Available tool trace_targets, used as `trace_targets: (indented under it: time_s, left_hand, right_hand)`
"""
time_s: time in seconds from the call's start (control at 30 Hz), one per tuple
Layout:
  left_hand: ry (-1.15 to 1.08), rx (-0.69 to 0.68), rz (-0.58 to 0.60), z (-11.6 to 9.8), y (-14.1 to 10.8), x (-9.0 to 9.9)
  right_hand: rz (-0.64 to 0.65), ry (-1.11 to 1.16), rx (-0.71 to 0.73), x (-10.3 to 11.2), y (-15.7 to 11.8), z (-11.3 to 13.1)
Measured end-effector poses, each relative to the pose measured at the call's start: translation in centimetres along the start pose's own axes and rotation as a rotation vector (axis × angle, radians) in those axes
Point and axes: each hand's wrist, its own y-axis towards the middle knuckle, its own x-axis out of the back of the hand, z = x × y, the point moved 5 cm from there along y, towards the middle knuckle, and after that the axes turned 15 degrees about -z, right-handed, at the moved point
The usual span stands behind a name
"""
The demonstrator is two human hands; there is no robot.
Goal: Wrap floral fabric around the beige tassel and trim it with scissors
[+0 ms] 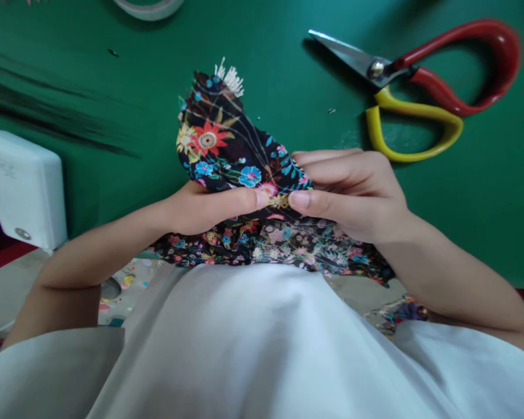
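Apparently arranging floral cloth (236, 154) left of the scissors (378, 68), left hand (201, 206) and right hand (362, 198) pinch it, the next move likely needing even tension.

Green table (279, 46), red-and-yellow-handled scissors (432, 87), tiny scraps (331, 110), white ring (152, 11) partly in view

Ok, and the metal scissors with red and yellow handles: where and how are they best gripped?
Probably by the wide red handle loop, coming from the picture's right: the loop lies on that side, while the pointed silver blade aims up and left. The right hand is nearer, though it pinches the black floral cloth.
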Motion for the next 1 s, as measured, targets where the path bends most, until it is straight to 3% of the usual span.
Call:
trace_targets:
  time_s: [0.17, 0.27, 0.4, 0.6, 0.83, 1.0]
  left_hand:
    - [0.046, -0.089, 0.059, -1.2, -0.1, -0.6]
    - [0.140, -0.156, 0.119, -1.9, -0.1, -1.2]
    - [0.232, -0.096, 0.146, -1.9, 0.0, -1.2]
    - [0.183, -0.071, 0.191, -1.8, 0.0, -1.1]
    - [0.085, -0.053, 0.175, -1.8, -0.2, -1.2]
    - [-0.025, -0.019, 0.063, -1.3, -0.3, -1.0]
  right_hand:
    - [-0.014, 0.006, -0.005, -0.1, -0.1, 0.0]
    - [-0.025, -0.060, 0.063, -0.4, -0.2, 0.4]
    - [-0.051, -0.072, 0.155, -0.5, -0.1, 0.7]
    - [-0.040, 0.024, 0.191, -0.5, -0.1, 0.4]
    - [-0.043, 0.061, 0.188, -0.6, -0.3, 0.4]
    - [-0.059, 0.012, 0.169, -0.4, -0.6, 0.5]
